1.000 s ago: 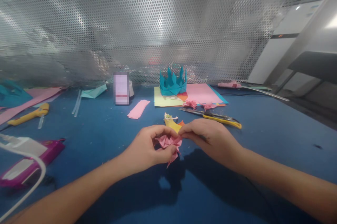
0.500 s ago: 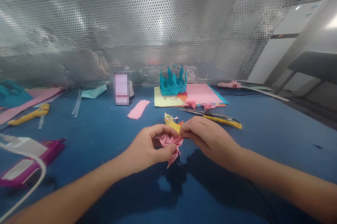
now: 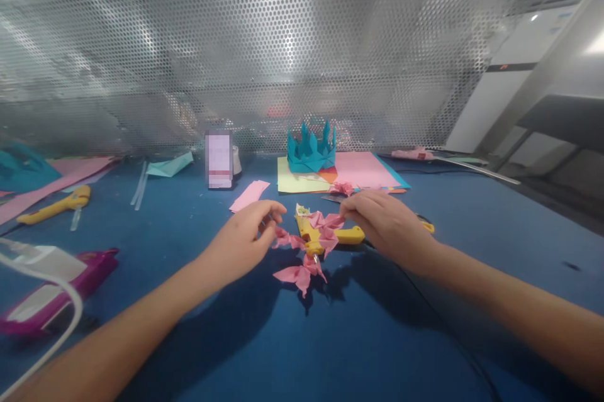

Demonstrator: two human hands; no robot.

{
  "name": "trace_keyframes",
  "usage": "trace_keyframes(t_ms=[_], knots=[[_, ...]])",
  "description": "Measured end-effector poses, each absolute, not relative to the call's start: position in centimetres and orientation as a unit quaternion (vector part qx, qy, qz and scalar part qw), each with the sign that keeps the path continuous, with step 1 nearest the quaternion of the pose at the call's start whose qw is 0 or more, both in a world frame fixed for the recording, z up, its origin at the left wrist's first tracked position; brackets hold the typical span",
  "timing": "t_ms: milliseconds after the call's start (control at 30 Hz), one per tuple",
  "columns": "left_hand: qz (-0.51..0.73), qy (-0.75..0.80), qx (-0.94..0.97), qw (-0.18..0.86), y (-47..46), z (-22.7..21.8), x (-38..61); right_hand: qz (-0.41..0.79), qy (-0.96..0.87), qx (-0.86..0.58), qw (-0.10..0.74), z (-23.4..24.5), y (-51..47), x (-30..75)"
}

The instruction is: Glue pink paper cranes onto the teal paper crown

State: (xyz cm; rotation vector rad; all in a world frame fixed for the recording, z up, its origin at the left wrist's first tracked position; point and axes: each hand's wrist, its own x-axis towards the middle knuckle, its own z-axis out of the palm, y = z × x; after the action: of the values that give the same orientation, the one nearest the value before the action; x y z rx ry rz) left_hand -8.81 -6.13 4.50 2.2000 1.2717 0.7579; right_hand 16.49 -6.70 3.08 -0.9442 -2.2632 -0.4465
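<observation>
Several pink folded-paper pieces (image 3: 299, 276) form a loose cluster around a yellow hot glue gun (image 3: 352, 236) in the middle of the table. The gun's nozzle shows between the pieces, and its handle points right. My left hand (image 3: 243, 235) is at the cluster's left side, thumb and fingers apart, with a pink piece close by the thumb. On the other side, my right hand (image 3: 382, 223) has its fingertips pinched together at the edge of the upper pink folded paper (image 3: 328, 221). Its palm side is hidden.
A blue paper crown (image 3: 311, 149) stands on coloured sheets (image 3: 361, 166) at the back. Pink strips (image 3: 250, 195) and a phone (image 3: 219, 160) are left of it. Another yellow glue gun (image 3: 54, 206) and a magenta device (image 3: 89, 270) lie left. A cable runs front right.
My left hand has let go of the pink paper and drawn left, its fingers spreading. My right hand has moved slightly right and up. The pink pieces have fanned out, uncovering the glue gun.
</observation>
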Motion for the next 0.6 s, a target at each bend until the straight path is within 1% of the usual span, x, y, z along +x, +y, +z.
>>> trace_keyframes(t_ms=[100,167,400,600], knots=[[0.241,0.459,0.840,0.158,-5.4,4.3,-9.6,-0.184,-0.859,-0.371,0.302,2.4,-5.9,17.0],[0.235,0.445,0.854,0.130,-5.3,4.1,-9.7,-0.187,-0.860,-0.378,0.286,2.1,-5.4,17.2],[0.184,0.438,0.848,0.233,-5.5,3.6,-9.5,-0.187,-0.848,-0.421,0.261,1.1,-3.7,18.5],[0.177,0.464,0.820,0.283,-5.4,3.4,-9.5,-0.173,-0.828,-0.473,0.246,0.2,-2.6,19.7]])
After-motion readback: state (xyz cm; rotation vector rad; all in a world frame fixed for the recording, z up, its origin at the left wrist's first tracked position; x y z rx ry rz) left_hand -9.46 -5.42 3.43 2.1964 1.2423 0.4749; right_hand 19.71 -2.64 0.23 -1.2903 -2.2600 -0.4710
